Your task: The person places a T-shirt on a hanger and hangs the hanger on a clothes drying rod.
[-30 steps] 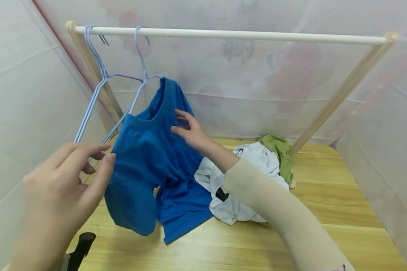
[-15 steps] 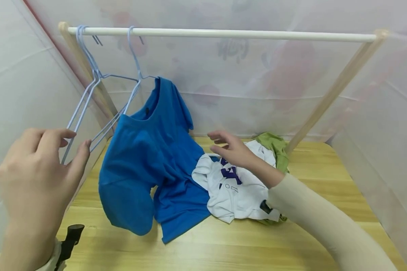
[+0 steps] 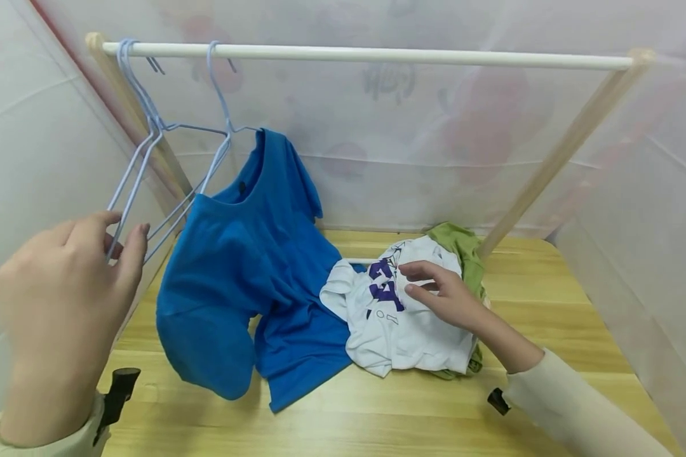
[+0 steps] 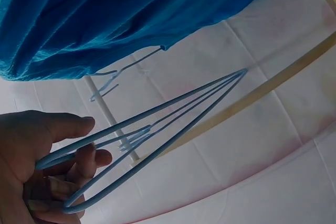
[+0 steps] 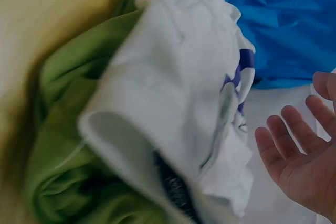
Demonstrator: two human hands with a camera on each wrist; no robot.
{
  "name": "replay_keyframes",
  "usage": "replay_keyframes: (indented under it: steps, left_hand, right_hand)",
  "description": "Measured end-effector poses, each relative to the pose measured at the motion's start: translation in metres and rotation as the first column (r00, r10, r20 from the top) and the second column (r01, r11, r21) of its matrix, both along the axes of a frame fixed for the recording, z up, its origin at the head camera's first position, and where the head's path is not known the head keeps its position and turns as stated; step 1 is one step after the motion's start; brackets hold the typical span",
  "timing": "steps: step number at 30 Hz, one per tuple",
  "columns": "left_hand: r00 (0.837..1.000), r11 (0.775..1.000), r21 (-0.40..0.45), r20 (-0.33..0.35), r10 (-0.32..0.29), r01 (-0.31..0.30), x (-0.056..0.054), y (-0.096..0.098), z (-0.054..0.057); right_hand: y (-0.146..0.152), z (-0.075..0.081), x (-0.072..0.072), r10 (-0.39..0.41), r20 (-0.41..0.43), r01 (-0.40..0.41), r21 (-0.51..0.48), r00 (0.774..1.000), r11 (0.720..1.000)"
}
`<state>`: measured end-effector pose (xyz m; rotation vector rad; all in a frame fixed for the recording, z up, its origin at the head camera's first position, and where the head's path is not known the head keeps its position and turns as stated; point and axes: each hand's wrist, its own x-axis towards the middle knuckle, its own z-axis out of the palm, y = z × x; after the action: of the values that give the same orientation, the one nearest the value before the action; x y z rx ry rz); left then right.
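Observation:
My left hand [image 3: 63, 273] is at the left, fingers curled around the lower ends of two light-blue wire hangers [image 4: 142, 116]. Their hooks stay on the rail. Close by, a blue T-shirt [image 3: 228, 247] hangs tilted from a third hanger [image 3: 223, 108], its lower part lying on the table. Over a crumpled white T-shirt [image 3: 377, 346] with purple print hovers my right hand [image 3: 448, 298], fingers loosely bent and holding nothing. In the right wrist view that hand [image 5: 304, 156] appears apart from the cloth. A green garment [image 5: 68, 124] lies partly hidden beneath the white one.
A white rail [image 3: 377, 56] spans the back between slanted wooden posts [image 3: 560, 146]. All stands on a wooden table [image 3: 549, 317]. Pale printed fabric walls [image 3: 652, 209] enclose the back and sides.
My right hand has left the blue T-shirt and moved right and down over the white T-shirt. My left hand has shifted left, and the two hangers have spread slightly apart.

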<state>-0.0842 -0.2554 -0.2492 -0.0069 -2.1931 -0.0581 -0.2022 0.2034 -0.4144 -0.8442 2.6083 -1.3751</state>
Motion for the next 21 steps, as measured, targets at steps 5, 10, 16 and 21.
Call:
replay_keyframes:
  steps: [5,10,16,21]
  left_hand:
    - [1.000,0.999,0.037,-0.021,0.015,-0.015,-0.008,-0.004,0.002]
    - [0.999,0.993,0.120,-0.034,0.005,-0.001,-0.012,-0.005,0.000]
    - [0.995,0.980,0.182,-0.071,-0.069,0.081,-0.009,-0.007,0.002]
    - [0.995,0.910,0.402,-0.050,-0.090,0.103,0.006,-0.009,0.000]
  right_hand:
    - [0.003,-0.009,0.000,-0.029,0.011,0.029,0.004,1.000,1.000]
    - [0.005,-0.017,0.000,-0.044,0.021,0.044,-0.002,0.999,0.999]
    - [0.008,-0.020,0.002,-0.072,0.027,0.073,-0.011,0.997,0.997]
    - [0.007,-0.020,0.001,-0.065,0.031,0.066,-0.016,0.997,0.998]
